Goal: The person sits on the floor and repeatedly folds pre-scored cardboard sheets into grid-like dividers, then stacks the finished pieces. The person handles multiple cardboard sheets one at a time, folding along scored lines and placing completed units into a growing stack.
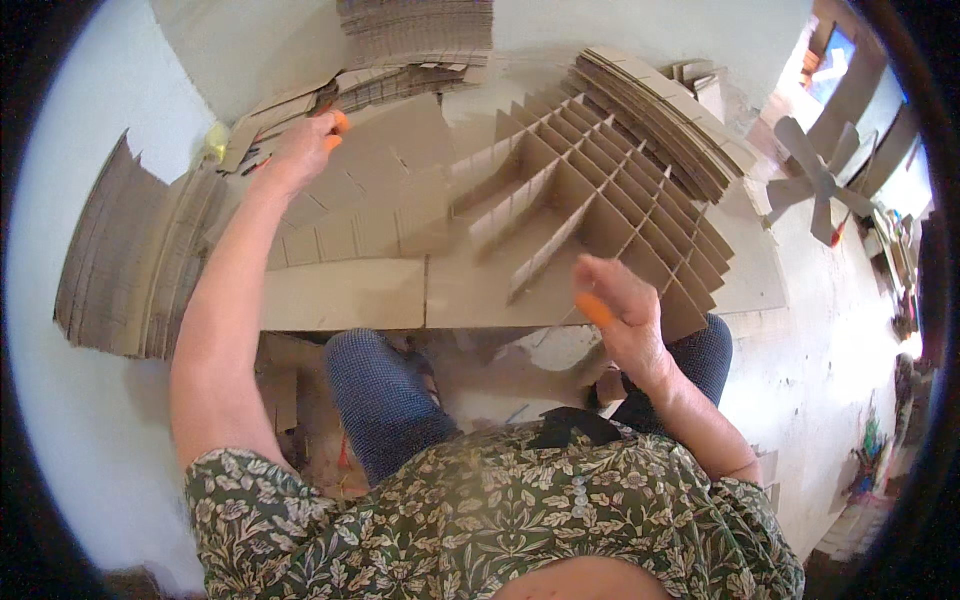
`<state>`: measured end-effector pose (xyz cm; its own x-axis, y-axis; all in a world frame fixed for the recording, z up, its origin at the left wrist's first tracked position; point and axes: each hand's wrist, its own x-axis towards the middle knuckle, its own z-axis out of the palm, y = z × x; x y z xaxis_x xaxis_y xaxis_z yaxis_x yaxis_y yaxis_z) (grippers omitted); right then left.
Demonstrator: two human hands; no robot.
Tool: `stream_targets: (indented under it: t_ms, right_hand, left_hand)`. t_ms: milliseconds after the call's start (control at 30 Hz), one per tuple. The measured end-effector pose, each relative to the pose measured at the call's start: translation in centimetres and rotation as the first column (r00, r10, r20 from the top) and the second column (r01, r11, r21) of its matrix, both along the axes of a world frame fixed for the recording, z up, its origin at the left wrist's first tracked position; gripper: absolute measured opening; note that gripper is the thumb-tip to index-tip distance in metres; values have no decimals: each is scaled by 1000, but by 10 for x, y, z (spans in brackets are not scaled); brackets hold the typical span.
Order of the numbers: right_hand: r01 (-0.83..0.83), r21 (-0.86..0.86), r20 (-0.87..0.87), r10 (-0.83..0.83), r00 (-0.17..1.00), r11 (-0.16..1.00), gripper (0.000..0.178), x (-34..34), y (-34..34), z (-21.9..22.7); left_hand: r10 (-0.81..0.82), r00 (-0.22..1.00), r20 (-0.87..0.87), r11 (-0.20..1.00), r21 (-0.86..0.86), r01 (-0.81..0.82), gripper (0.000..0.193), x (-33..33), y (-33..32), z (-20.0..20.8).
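Green leaf-patterned cloth of your shirt (pixel 480 500) lies nearest, with your dark checked trousers (pixel 385 405) under the front edge of the pale work surface (pixel 340 300). Your right hand (pixel 625 315) hangs by the near side of the cardboard lattice (pixel 600 215); its fingers look partly curled, an orange cover (pixel 597 310) on the thumb, but blur hides whether they pinch anything. The lattice sits right of centre, its crossed strips standing on edge, the left-hand ends sticking out. Left of it, slotted strips (pixel 330 237) lie flat. Beyond these your left hand (pixel 300 150) reaches to the back, orange showing at the fingertips; you can't tell from here whether they grip a piece.

You seem to be partway through slotting dividers together; the next move likely calls for lining a strip's slits up with the lattice.

Around you stand a left cardboard stack (pixel 120 250), a right one (pixel 670 120) and a rear one (pixel 415 30) by the whitish wall (pixel 110 90). Off right, a bladed fan (pixel 822 185) stands above the pale floor (pixel 810 340).
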<state>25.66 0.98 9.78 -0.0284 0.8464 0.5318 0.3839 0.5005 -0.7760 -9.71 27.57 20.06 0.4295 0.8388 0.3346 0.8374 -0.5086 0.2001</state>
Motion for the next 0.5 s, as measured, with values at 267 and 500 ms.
stream_targets:
  t_ms: [267, 500]
  right_hand:
    - [232, 245, 62, -254, 965, 941, 60, 9, 22, 67]
    - [381, 56, -257, -355, 899, 923, 14, 49, -26, 56]
  left_hand:
    - [-636, 740, -218, 632, 403, 662, 23, 132, -131, 50]
    - [-626, 744, 234, 689, 613, 387, 36, 160, -159, -1]
